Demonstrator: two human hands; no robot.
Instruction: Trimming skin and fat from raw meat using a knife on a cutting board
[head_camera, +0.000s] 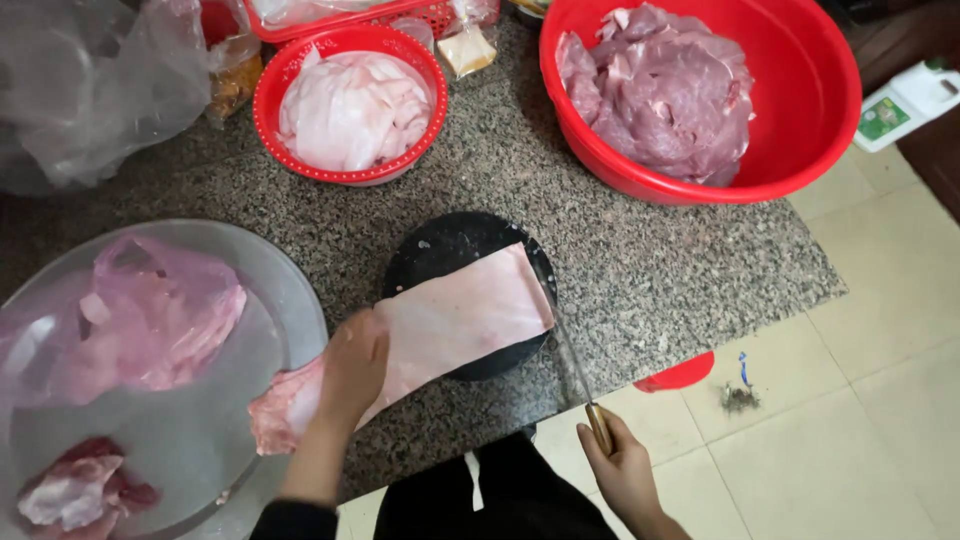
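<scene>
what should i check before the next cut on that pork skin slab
1. Left hand pressing the pale slab flat: ok.
2. Slab fully on the black round board: not ok, its left end hangs past onto the granite counter.
3. Knife blade at the slab's right edge, away from the left hand: ok.
4. Right hand gripping the knife's handle: ok.
5. Blade sharpness: cannot tell.
</scene>
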